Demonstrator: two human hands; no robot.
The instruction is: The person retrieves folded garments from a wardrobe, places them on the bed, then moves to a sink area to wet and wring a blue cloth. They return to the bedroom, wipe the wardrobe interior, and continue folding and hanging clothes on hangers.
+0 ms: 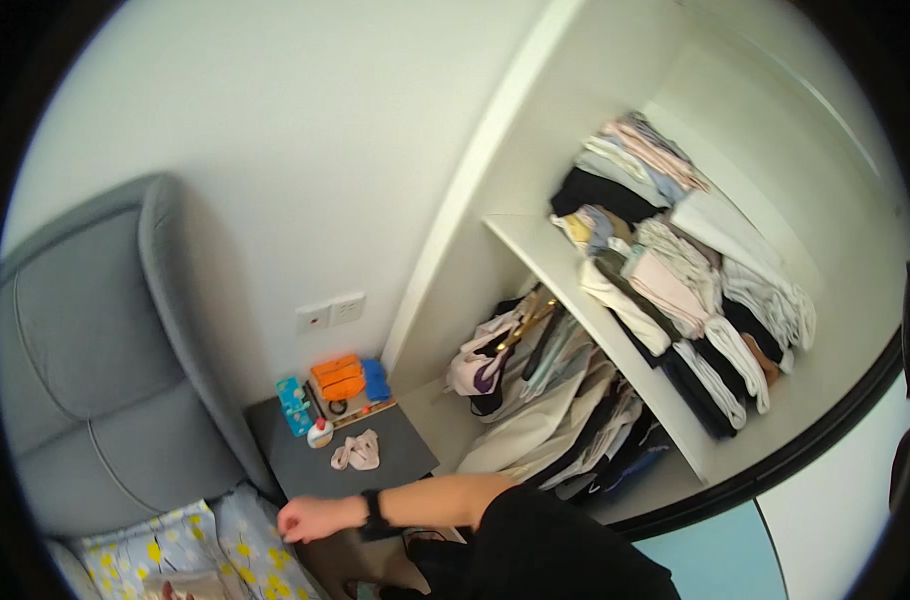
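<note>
My right hand (309,519), with a black watch on the wrist, is beside the edge of a grey pillow with yellow and white flowers (264,551). Its fingers are curled; whether they hold anything is unclear. Only some fingers of my left hand (176,591) show at the bottom edge of the picture, over a pale beige cloth (211,585) on the flowered bedding; the rest is cut off. A pale pink fabric band (357,451) lies on the dark nightstand (301,463), above my right hand in the picture.
A grey padded headboard (95,337) rises at the left. An orange pouch (338,377), a blue item (376,380) and a turquoise packet (294,406) lie on the nightstand's far side. At the right, a wardrobe shelf (534,251) holds folded clothes (669,292); hanging garments (545,405) are below.
</note>
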